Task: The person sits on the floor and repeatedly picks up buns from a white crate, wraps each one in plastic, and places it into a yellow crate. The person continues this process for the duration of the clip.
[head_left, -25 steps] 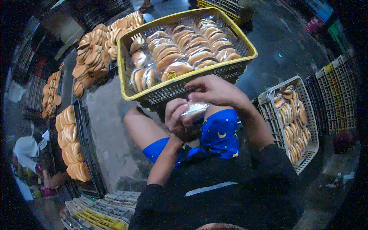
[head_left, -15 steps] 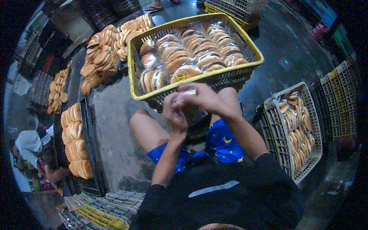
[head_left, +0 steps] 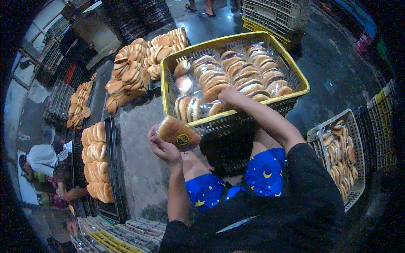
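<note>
My left hand (head_left: 165, 148) grips a wrapped bread bun (head_left: 179, 134) in clear plastic, held just in front of the crate's near left corner. A round yellow and black sticker sits on its wrapper. My right hand (head_left: 230, 99) reaches over the near rim of a yellow-rimmed plastic crate (head_left: 236, 117). Its fingers are curled against a packed bun (head_left: 216, 89) in the near middle row; their tips are hidden, so what they hold cannot be made out. Rows of bagged buns fill much of the crate, and a few lie loosely on its left side.
Unwrapped buns are piled on trays (head_left: 130, 71) at the far left. More lie in rows beside a black tray (head_left: 116, 168). A pale crate of buns (head_left: 339, 158) stands at right. Stacked crates (head_left: 274, 19) rise behind. Another person (head_left: 46, 160) is at the left edge.
My hands, together before the crate a moment ago, have parted. The left now holds a stickered bun at lower left; the right has moved into the crate. The whole view has shifted.
</note>
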Tool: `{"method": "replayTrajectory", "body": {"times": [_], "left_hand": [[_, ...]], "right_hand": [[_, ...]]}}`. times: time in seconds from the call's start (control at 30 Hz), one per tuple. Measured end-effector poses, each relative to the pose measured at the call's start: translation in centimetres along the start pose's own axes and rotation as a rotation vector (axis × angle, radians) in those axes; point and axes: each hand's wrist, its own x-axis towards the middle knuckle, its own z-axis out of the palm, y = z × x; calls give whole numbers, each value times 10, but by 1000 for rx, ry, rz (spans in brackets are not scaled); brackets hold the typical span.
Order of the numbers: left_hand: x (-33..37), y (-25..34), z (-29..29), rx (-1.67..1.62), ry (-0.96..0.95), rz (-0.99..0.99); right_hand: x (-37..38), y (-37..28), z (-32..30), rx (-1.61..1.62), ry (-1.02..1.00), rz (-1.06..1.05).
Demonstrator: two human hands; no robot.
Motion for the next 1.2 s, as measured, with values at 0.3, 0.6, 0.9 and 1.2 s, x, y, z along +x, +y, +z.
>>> {"method": "replayTrajectory", "body": {"times": [0.3, 0.6, 0.9, 1.2], "left_hand": [[35, -28, 145, 187, -600, 680], [37, -138, 202, 603, -874, 592], [-6, -41, 134, 357, -654, 1084], [-113, 27, 25, -331, -949, -413]], "right_hand": [[-10, 48, 35, 601, -80, -204], [-194, 29, 48, 1432, 428, -155], [-194, -15, 60, 2209, 532, 65], [-226, -93, 63, 1143, 1092, 111]]}}
